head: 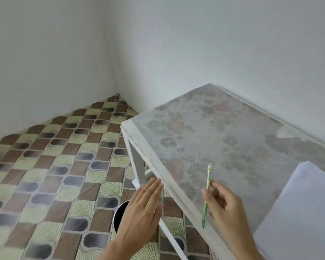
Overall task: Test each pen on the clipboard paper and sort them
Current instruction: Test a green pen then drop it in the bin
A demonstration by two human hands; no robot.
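Note:
My right hand (220,198) pinches a green pen (206,196) with a white cap end up and its tip pointing down, held above the table's near-left edge. My left hand (142,211) is stretched out flat, fingers straight, beside the table's left edge and over a dark round container (119,214) standing on the floor. The clipboard paper (300,209) lies white on the table at the lower right, with faint marks near its top.
The table (204,128) has a floral cover and a white frame, pushed against the white wall on the right. Patterned floor tiles (54,175) spread to the left. White table legs (139,169) run beneath the edge.

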